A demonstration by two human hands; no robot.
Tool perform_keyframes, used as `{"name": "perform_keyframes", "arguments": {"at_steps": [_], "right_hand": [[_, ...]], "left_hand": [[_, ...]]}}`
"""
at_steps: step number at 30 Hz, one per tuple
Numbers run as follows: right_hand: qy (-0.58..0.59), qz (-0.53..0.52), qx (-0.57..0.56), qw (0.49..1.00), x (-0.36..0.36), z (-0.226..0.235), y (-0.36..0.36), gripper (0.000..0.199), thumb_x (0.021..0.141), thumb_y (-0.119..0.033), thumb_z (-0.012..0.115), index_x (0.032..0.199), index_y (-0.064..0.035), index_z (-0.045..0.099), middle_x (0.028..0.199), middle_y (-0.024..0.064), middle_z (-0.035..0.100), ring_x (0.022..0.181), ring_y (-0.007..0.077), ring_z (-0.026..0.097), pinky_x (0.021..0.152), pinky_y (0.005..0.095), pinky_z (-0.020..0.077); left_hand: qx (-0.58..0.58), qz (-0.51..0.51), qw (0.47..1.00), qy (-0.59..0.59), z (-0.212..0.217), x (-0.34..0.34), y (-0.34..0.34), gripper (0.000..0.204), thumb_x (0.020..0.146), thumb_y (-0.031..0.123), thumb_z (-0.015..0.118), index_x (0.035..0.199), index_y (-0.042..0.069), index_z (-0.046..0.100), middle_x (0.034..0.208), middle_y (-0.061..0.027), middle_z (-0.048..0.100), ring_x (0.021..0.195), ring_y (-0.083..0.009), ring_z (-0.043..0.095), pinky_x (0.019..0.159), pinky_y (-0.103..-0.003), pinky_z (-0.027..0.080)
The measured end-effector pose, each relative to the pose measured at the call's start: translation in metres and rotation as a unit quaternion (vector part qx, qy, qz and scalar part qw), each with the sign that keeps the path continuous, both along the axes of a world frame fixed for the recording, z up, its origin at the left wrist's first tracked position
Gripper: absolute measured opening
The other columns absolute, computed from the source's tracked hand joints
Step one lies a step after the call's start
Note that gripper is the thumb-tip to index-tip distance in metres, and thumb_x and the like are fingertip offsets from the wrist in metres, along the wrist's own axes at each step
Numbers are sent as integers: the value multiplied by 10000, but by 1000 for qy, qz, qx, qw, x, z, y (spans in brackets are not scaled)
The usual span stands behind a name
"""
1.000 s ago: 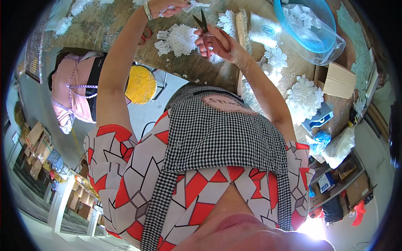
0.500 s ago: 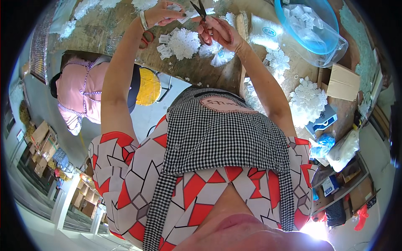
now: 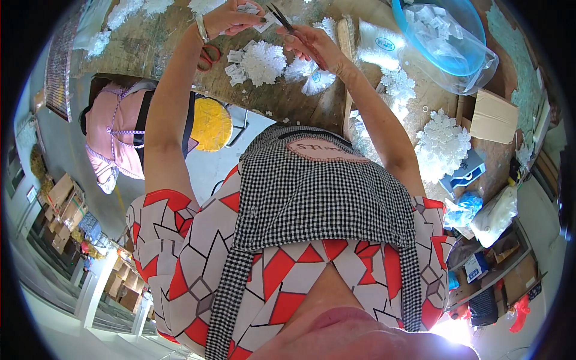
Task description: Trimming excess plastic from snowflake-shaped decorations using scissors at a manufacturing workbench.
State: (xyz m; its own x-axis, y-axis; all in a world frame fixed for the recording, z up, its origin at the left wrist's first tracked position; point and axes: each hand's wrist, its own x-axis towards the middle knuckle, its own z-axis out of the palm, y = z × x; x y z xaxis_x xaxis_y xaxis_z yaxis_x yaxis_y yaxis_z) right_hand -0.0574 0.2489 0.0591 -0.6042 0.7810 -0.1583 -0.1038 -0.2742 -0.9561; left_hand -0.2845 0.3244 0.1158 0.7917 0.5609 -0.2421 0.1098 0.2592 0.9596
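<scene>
Near the top of the view, my left hand point(image 3: 231, 18) pinches small white tags point(image 3: 264, 23) that stick out past its fingertips. My right hand point(image 3: 318, 43) is wrapped round a pair of scissors point(image 3: 282, 19), whose dark blades point up and left, close to the tags. The blades look nearly closed. Below and between the hands lies a heap of white snowflake pieces point(image 3: 266, 63), with several loose white tags point(image 3: 236, 73) at its left side. A clear plastic bag point(image 3: 319, 82) of white pieces lies beneath my right hand. Red scissor handles point(image 3: 208, 57) rest on the table beside my left wrist.
A blue basin point(image 3: 398, 18) lined with clear plastic holds white packets at the upper right. More white snowflakes point(image 3: 443, 146) and a cardboard box point(image 3: 493, 117) are on the right. At left, a person in pink point(image 3: 114, 120) bends near a yellow stool point(image 3: 212, 124).
The scissor blades have swung left toward the tags and come closer together. My right hand has turned its grip. The person in pink has shifted slightly right.
</scene>
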Motion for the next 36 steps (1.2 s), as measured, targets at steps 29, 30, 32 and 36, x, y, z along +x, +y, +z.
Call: {"name": "perform_keyframes", "arguments": {"at_steps": [29,30,32,36], "right_hand": [[-5,-236,-64,970,91,21,-118,276,751,-51,639,991,-2,514,747,33,567,600,88,532,522,195,425],[2,-232,-70,970,101,21,-126,276,754,-23,626,1000,-9,502,749,39,559,592,105,529,519,209,425],[-11,-237,-60,970,117,20,-145,261,740,-26,641,973,-14,524,740,24,567,595,80,520,517,194,412],[-71,-254,56,963,146,-2,-180,279,740,13,638,997,-4,532,790,11,589,702,69,543,625,200,461]], "left_hand": [[-278,197,939,-39,-48,136,-173,216,792,180,581,970,66,535,592,18,454,419,-41,340,380,-186,241],[-299,194,932,-65,-52,145,-178,217,802,204,582,963,66,536,590,22,443,416,-41,338,377,-187,243],[-343,178,918,-91,-54,165,-192,224,809,242,611,958,94,534,611,49,427,439,-25,326,388,-157,241],[-341,130,930,-38,-67,216,-228,243,801,231,627,990,101,544,653,56,448,456,-14,322,389,-156,240]]}}
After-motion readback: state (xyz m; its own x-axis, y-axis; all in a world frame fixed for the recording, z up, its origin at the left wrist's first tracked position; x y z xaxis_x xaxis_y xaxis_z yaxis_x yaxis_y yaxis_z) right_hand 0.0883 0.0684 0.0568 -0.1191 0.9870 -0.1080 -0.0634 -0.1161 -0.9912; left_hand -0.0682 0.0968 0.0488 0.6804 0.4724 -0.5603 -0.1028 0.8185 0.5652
